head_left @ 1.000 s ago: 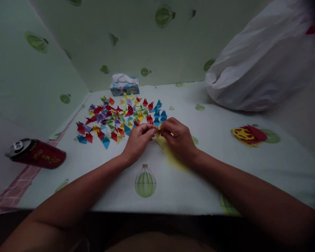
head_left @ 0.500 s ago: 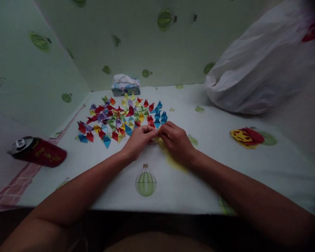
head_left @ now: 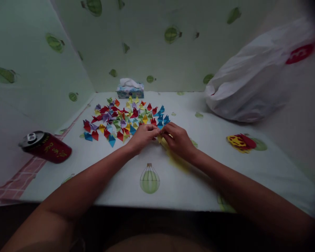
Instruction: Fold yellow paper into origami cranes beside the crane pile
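Observation:
Over the middle of the table, my left hand and my right hand meet fingertip to fingertip, both closed in a pinch. Between them is a thin yellow strip, its far part trailing down to the right beneath my right wrist, smeared and dim. Whether it is paper or cord I cannot tell. Just behind and left of my hands spreads a cluster of small folded paper cranes in red, blue, yellow, green, purple and orange. My fingers hide the exact hold.
A dark red drink can lies tilted at the left. At the back wall stands a tissue box. A bulging white plastic bag fills the back right, with red and yellow cut-out pieces in front of it. The table's front edge runs below my forearms.
The camera view has shifted slightly, so everything sits a little differently in the picture. My hands stay together, the right fingers moved slightly at the yellow strip.

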Action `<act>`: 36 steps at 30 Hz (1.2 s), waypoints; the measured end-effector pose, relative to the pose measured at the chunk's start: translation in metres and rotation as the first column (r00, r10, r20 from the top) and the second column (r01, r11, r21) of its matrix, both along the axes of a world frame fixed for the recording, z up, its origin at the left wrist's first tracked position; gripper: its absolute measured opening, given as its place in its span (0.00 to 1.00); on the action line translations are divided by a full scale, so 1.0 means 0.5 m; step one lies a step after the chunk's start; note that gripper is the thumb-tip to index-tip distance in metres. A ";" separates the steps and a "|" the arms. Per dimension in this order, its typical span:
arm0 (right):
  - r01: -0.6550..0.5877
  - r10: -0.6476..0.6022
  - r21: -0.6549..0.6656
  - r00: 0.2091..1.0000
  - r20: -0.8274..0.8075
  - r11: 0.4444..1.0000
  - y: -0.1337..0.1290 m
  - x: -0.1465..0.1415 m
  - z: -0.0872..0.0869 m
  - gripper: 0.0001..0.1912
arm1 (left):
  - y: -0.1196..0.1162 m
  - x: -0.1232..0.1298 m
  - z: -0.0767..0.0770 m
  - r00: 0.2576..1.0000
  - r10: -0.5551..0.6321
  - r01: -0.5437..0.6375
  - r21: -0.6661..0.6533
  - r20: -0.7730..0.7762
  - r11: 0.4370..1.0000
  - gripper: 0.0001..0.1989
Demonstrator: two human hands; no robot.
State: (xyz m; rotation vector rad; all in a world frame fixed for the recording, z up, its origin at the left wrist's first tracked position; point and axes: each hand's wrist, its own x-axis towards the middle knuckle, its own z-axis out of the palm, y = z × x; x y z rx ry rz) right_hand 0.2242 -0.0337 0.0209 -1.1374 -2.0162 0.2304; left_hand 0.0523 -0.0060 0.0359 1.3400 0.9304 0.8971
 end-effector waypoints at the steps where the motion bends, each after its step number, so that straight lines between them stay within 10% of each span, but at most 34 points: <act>1: -0.002 0.002 -0.010 1.000 -0.007 1.000 0.004 0.001 0.004 0.08 | 0.005 -0.003 -0.001 1.000 -0.020 0.020 0.047 -0.007 0.999 0.12; 13: -0.048 0.052 -0.184 0.999 0.013 0.982 0.058 -0.008 -0.002 0.09 | 0.067 -0.046 0.002 0.924 0.002 0.242 0.588 -0.383 0.772 0.05; 36: -0.156 0.159 -0.258 0.987 -0.011 0.953 0.067 -0.003 -0.026 0.06 | 0.101 -0.059 -0.041 0.661 0.380 0.623 0.756 -0.647 0.202 0.11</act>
